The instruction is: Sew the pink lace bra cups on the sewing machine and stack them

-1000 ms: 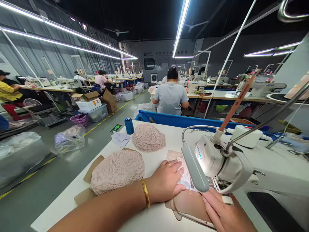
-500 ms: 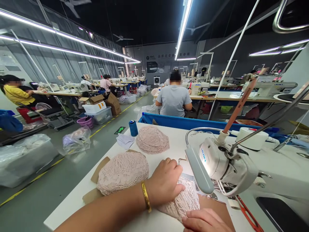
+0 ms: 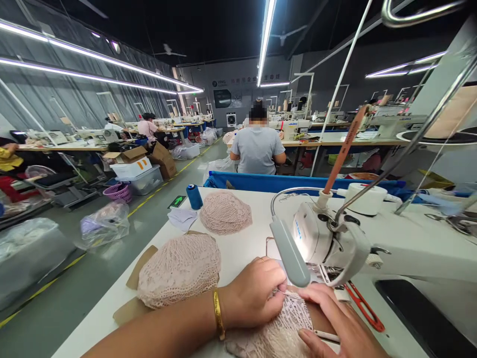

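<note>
My left hand (image 3: 257, 293) is closed in a pinch on the upper edge of a pale pink lace piece (image 3: 288, 320), just in front of the sewing machine head (image 3: 320, 233). My right hand (image 3: 339, 318) lies to the right with thumb and index finger spread; the index fingertip touches the lace edge close to my left fingers. A thin pale rod (image 3: 327, 336) shows between that thumb and index finger; whether it is held is unclear. The needle area is mostly hidden by the grey lamp (image 3: 290, 253). Brown card (image 3: 322, 318) shows under the right hand.
Two lace-covered cup shapes (image 3: 181, 268) (image 3: 226, 213) lie on the white table to the left. Near them stand a blue thread cone (image 3: 194, 197) and white scraps (image 3: 182, 219). An orange-handled tool (image 3: 365, 306) and a dark phone-like slab (image 3: 421, 318) lie right.
My left hand has gone from resting on the lace to pinching its edge. My right hand has moved up beside it, and the lace is gathered nearer me. The view has shifted right.
</note>
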